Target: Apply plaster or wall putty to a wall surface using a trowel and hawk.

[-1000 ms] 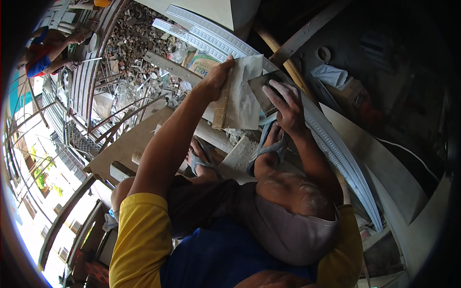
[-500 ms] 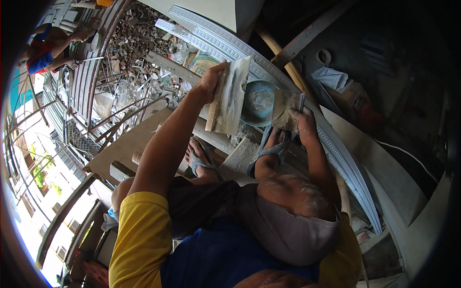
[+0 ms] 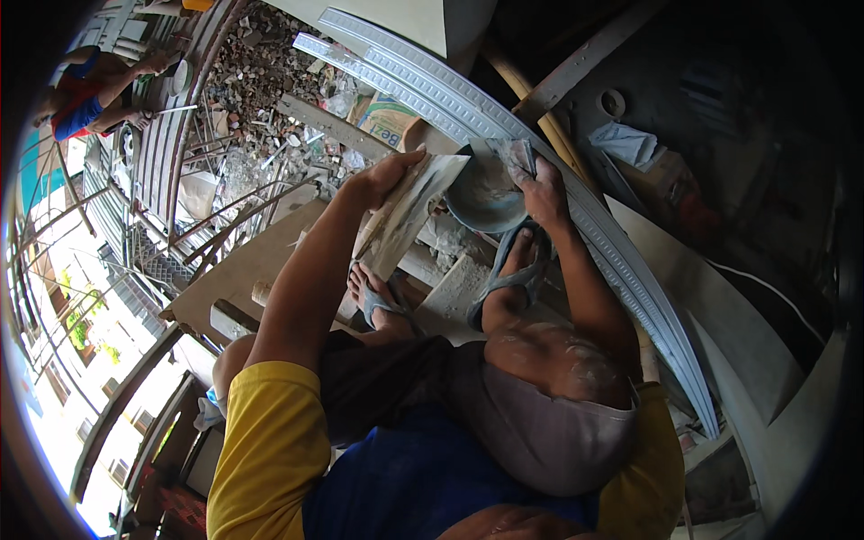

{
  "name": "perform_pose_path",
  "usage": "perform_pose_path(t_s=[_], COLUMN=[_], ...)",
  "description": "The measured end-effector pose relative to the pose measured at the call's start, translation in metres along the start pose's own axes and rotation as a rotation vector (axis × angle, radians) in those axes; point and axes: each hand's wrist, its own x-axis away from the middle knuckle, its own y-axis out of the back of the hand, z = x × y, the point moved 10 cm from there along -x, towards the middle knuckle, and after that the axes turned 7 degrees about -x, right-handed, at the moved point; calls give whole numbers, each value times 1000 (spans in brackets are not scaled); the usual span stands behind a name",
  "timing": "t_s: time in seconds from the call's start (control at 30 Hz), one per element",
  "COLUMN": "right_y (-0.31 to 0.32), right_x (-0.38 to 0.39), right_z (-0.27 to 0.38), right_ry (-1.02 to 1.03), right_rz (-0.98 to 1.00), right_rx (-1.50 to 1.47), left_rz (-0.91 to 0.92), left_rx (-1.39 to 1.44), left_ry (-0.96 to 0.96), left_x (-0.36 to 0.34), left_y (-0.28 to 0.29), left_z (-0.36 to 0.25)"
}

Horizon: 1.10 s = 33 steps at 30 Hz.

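My left hand (image 3: 385,178) is closed on the wooden edge of a wide, putty-smeared scraper (image 3: 407,214), its flat blade tilted beside a blue bowl (image 3: 468,214). Greyish putty coats the inside of the bowl, which sits just ahead of my right foot. Closed round the back edge of a second broad scraper (image 3: 495,155), my right hand (image 3: 545,193) is at the bowl's far right side. That blade reaches over the bowl; whether it touches the putty I cannot tell.
Long perforated metal channels (image 3: 432,101) curve past the bowl on the right. Rubble (image 3: 247,99) lies below at far left, near a printed sack (image 3: 389,121). Another person (image 3: 85,103) works at upper left. A cardboard box (image 3: 668,175) and tape roll (image 3: 611,104) are at right.
The right-hand scraper has moved from the bowl's near right side up and left over its far part. The left-hand scraper has tilted and shifted slightly left, away from the bowl.
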Motion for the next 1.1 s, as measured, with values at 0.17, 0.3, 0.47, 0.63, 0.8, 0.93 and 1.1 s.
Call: perform_pose_path(t_s=[0.17,0.3,0.47,0.63,0.8,0.93,1.1], right_y=[-1,-22,-73,-93,-91,-87,-104], right_x=[23,34,27,46,43,26,54], right_z=[13,20,29,18,19,14,23], right_ry=[184,286,387,551,534,364,695], right_rz=[-70,26,93,138,255,173,217], right_rx=[188,382,757,729,732,769,756], left_rz=[-259,-209,-129,-97,-162,-116,-143], left_rx=[17,196,116,161,73,60,155], left_ry=[-185,-350,-310,-299,-268,-263,-277], left_x=[14,5,-23,-32,-25,-25,-27], left_y=[30,-3,5,-10,-17,-18,-19], left_z=[-36,-59,-44,-42,-38,-43,-43])
